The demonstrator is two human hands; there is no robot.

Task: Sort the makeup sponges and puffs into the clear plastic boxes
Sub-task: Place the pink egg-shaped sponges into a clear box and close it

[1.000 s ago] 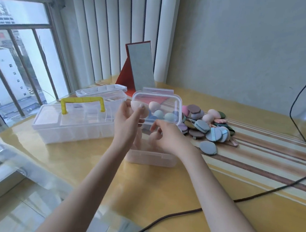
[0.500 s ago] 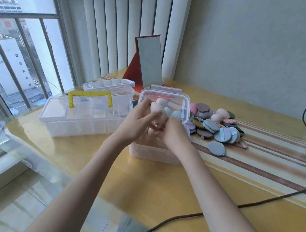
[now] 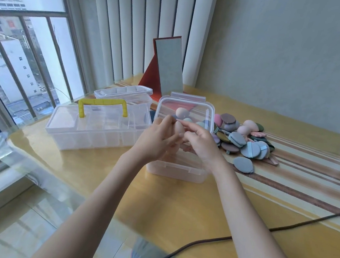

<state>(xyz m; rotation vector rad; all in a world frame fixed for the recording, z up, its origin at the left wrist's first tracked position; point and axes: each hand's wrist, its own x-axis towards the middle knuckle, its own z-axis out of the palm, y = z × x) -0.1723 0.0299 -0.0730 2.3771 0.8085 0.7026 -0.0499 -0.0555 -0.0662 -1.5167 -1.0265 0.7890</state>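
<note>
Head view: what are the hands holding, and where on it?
A beige egg-shaped sponge, pinched between the left hand and right hand at its sides, above the open box.

Left hand (image 3: pixel 155 142) and right hand (image 3: pixel 201 143) meet at frame centre, both pinching a beige sponge (image 3: pixel 179 129) above an open clear box (image 3: pixel 176 170). Raised lid (image 3: pixel 185 111) at 12 o'clock of hands. Puff pile (image 3: pixel 244 138) at 3 o'clock; yellow-handled case (image 3: pixel 97 128) at 9 o'clock.
</note>
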